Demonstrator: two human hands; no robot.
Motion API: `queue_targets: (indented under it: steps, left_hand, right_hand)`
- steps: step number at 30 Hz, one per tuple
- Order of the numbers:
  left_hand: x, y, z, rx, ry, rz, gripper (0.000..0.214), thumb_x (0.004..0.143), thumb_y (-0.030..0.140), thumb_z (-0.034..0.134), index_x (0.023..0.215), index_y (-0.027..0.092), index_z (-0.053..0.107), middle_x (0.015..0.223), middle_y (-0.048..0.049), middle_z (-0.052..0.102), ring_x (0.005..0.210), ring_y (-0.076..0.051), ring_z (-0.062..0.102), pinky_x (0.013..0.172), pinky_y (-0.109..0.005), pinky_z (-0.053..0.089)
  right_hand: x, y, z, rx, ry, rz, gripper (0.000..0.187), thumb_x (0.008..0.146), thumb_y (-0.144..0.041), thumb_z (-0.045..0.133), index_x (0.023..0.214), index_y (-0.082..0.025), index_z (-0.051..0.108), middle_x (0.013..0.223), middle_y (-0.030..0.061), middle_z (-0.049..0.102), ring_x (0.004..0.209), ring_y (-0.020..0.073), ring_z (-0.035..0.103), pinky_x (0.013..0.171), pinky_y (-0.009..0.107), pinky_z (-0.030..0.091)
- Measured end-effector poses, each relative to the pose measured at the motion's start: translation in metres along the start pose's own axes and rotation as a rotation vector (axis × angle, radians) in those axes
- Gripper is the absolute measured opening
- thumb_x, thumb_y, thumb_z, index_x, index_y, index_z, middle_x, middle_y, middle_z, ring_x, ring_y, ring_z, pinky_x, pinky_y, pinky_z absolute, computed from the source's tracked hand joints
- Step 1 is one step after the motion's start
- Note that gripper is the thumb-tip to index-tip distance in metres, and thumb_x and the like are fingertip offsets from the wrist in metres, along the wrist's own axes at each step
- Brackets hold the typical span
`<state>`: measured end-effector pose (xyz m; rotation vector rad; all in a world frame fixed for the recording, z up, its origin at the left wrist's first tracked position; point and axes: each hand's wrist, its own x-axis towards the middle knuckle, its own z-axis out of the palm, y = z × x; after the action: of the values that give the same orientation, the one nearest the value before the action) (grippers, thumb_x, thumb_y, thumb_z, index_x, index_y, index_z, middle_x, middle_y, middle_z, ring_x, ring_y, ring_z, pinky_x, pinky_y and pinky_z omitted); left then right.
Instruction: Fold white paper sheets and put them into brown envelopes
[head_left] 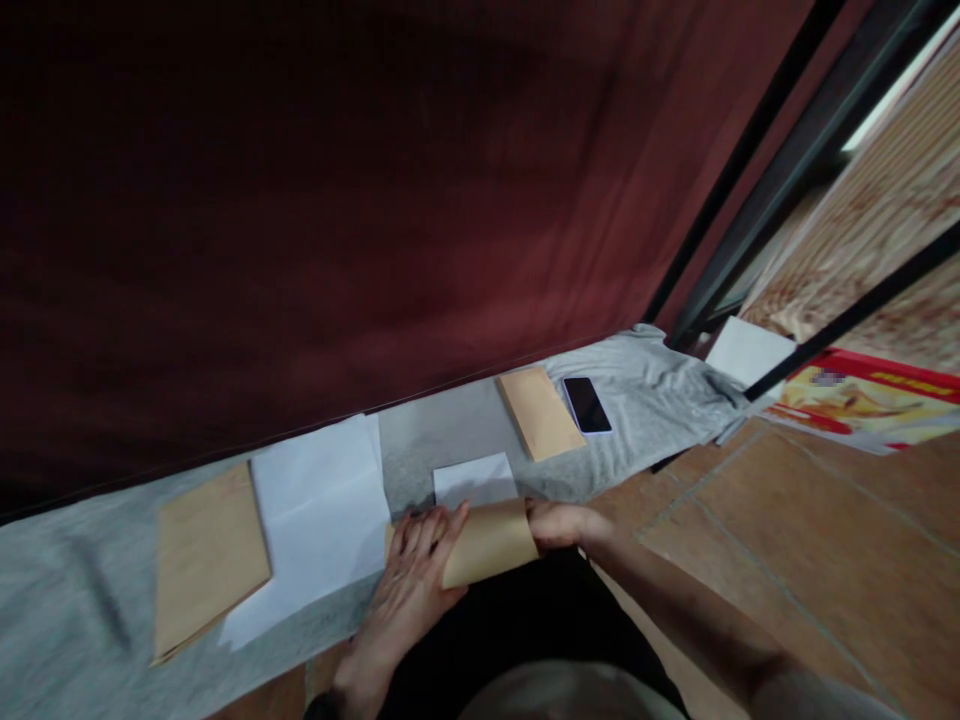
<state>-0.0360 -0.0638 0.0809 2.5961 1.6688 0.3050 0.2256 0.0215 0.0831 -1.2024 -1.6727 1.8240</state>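
Observation:
A brown envelope (491, 540) lies at the near edge of a grey cloth (450, 430), its surface curved upward. My left hand (412, 575) rests flat on its left end with the fingers stretched out. My right hand (562, 525) grips its right end with the fingers curled round it. A folded white paper (474, 480) lies just behind the envelope.
A large white sheet (319, 520) and a brown envelope stack (206, 555) lie to the left. Another brown envelope (538, 412) and a black phone (586, 404) lie at the right. A dark red curtain (337, 200) hangs behind. Tiled floor (787, 540) on the right.

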Motion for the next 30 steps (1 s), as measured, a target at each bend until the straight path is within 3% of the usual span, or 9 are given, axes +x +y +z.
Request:
queue_targets:
  steps: [3,4,5,7,9,14,19,24,30]
  left_hand:
    - [-0.011,0.002,-0.006,0.068,0.081,-0.079,0.099,0.077,0.031,0.070,0.159,0.027,0.015,0.140,-0.0119,0.055,0.130,-0.033,0.050,0.115,-0.055,0.032]
    - [-0.016,0.001,-0.008,0.089,0.105,-0.108,0.098,0.077,0.032,0.069,0.160,0.026,0.015,0.140,-0.0128,0.055,0.130,-0.033,0.051,0.114,-0.056,0.032]
    - [-0.021,-0.001,-0.009,0.108,0.124,-0.142,0.098,0.079,0.032,0.068,0.160,0.025,0.014,0.140,-0.0137,0.055,0.129,-0.033,0.051,0.114,-0.056,0.032]
    - [-0.031,-0.006,-0.010,0.139,0.154,-0.222,0.096,0.081,0.035,0.066,0.160,0.022,0.012,0.138,-0.0152,0.054,0.128,-0.034,0.050,0.112,-0.056,0.033]
    - [-0.041,-0.013,-0.011,0.167,0.161,-0.309,0.094,0.083,0.038,0.063,0.160,0.021,0.011,0.137,-0.0159,0.053,0.126,-0.035,0.051,0.111,-0.056,0.033]
    - [-0.059,-0.029,-0.007,0.194,0.124,-0.427,0.090,0.087,0.041,0.059,0.160,0.023,0.010,0.136,-0.0151,0.052,0.125,-0.034,0.050,0.113,-0.058,0.028]
    - [-0.067,-0.036,0.000,0.187,0.100,-0.490,0.094,0.084,0.042,0.063,0.160,0.025,0.010,0.135,-0.0143,0.052,0.123,-0.034,0.051,0.113,-0.057,0.029]
    - [-0.069,-0.037,0.002,0.152,0.067,-0.504,0.099,0.082,0.038,0.066,0.160,0.025,0.007,0.139,-0.0146,0.050,0.126,-0.033,0.050,0.113,-0.056,0.029]
    - [-0.070,-0.036,0.005,0.138,0.083,-0.545,0.102,0.081,0.040,0.068,0.160,0.025,0.006,0.140,-0.0149,0.049,0.128,-0.034,0.049,0.114,-0.057,0.029]
  right_hand:
    - [-0.010,-0.005,-0.019,0.062,-0.149,-0.010,0.039,0.090,-0.046,0.068,0.112,-0.013,0.070,0.101,0.0096,0.073,0.089,0.0238,0.070,0.078,0.034,0.058]
    - [-0.010,-0.006,-0.024,0.056,-0.125,-0.037,0.040,0.092,-0.045,0.064,0.116,-0.013,0.069,0.104,0.0109,0.073,0.092,0.0239,0.071,0.079,0.034,0.058]
    - [-0.008,-0.008,-0.028,0.030,-0.065,-0.063,0.040,0.095,-0.044,0.058,0.120,-0.014,0.067,0.109,0.0118,0.072,0.096,0.0233,0.070,0.081,0.033,0.057]
    - [0.000,-0.008,-0.029,-0.168,0.240,-0.054,0.036,0.100,-0.039,0.046,0.123,-0.018,0.064,0.110,0.0103,0.072,0.091,0.0202,0.070,0.076,0.030,0.057]
    - [0.013,-0.005,-0.021,-0.295,0.422,-0.007,0.033,0.099,-0.036,0.048,0.122,-0.018,0.063,0.109,0.0118,0.071,0.091,0.0223,0.069,0.077,0.033,0.056]
    - [0.041,0.007,0.022,-0.688,0.617,0.085,0.049,0.083,-0.040,0.073,0.121,-0.011,0.060,0.123,0.0258,0.063,0.104,0.0368,0.065,0.086,0.046,0.053]
    - [0.050,0.010,0.041,-0.945,0.686,0.113,0.045,0.086,-0.041,0.072,0.116,-0.010,0.058,0.110,0.0240,0.066,0.095,0.0344,0.068,0.078,0.042,0.055]
    - [0.050,0.013,0.033,-0.853,0.676,0.150,0.026,0.086,-0.030,0.070,0.106,-0.017,0.059,0.105,0.0154,0.068,0.096,0.0279,0.068,0.078,0.033,0.051]
    - [0.040,0.017,0.020,-0.475,0.729,-0.167,0.004,0.089,-0.025,0.054,0.089,-0.022,0.057,0.079,0.0030,0.065,0.073,0.0214,0.064,0.067,0.030,0.048]
